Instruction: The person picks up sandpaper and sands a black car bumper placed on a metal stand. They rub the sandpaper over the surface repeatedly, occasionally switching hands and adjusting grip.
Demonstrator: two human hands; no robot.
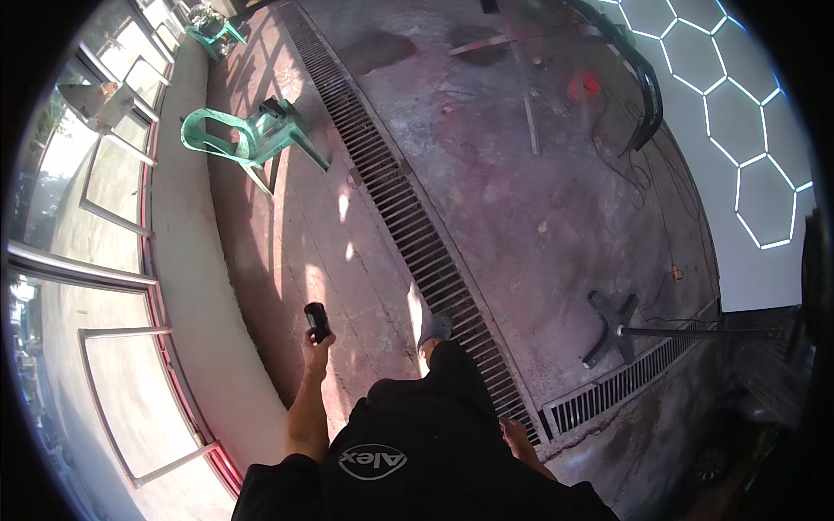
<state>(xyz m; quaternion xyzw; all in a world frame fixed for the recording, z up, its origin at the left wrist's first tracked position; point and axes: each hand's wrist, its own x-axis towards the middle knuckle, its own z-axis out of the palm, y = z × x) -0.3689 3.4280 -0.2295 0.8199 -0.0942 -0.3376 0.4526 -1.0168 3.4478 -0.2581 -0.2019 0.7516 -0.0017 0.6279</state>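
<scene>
My left hand (318,346) is wrapped round a short black cylindrical object (318,321), holding it out over the sunlit floor strip. Its exact kind does not show. On the other side of my body, my right hand (518,433) hangs low beside the floor drain grate (395,208). Only part of that hand shows, and its fingers are too unclear to read. Ahead of my left hand stands a green plastic armchair (261,139) with small dark items on its seat. One foot in a grey shoe (439,327) reaches the edge of the grate.
Windows and a pale ledge (178,226) run along the left. A second green chair (215,33) bears things at the far left. On the right are a cross-footed stand (615,330), loose cables (643,178), a curved black panel (647,95) and a hexagon light wall (764,165).
</scene>
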